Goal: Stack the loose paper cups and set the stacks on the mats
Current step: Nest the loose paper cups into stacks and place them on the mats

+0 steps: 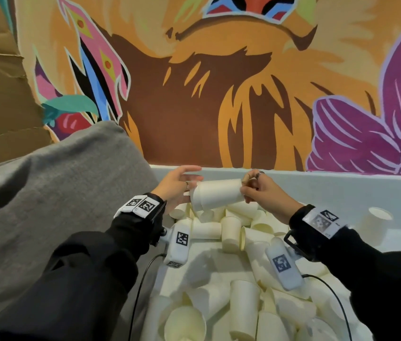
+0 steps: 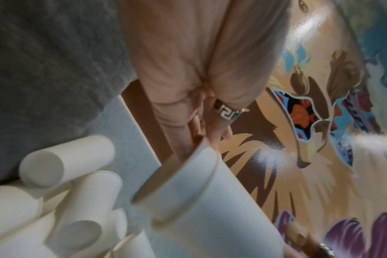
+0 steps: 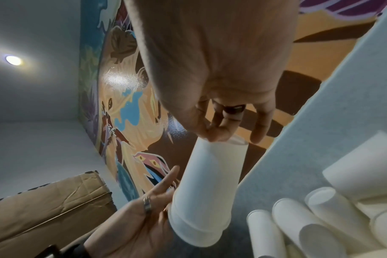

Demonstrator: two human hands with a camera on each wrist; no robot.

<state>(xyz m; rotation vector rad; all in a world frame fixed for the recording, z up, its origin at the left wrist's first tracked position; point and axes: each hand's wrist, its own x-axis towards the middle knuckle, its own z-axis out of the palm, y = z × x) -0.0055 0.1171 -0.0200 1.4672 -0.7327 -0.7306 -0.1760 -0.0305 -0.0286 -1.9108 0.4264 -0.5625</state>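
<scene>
Both hands are up over the pile! The right hand (image 1: 264, 190) pinches the narrow base end of a short stack of nested paper cups (image 1: 216, 194), held sideways in the air. At the stack's wide rim end the left hand (image 1: 176, 184) is spread, fingers straight, its fingertips (image 2: 212, 139) touching the rim. Below both hands, loose paper cups (image 1: 231, 232) lie jumbled on the pale tabletop (image 1: 391, 239). One upright cup (image 1: 376, 226) stands apart, out beyond the right wrist. A grey cushion (image 1: 54, 183) sits left of the left hand.
</scene>
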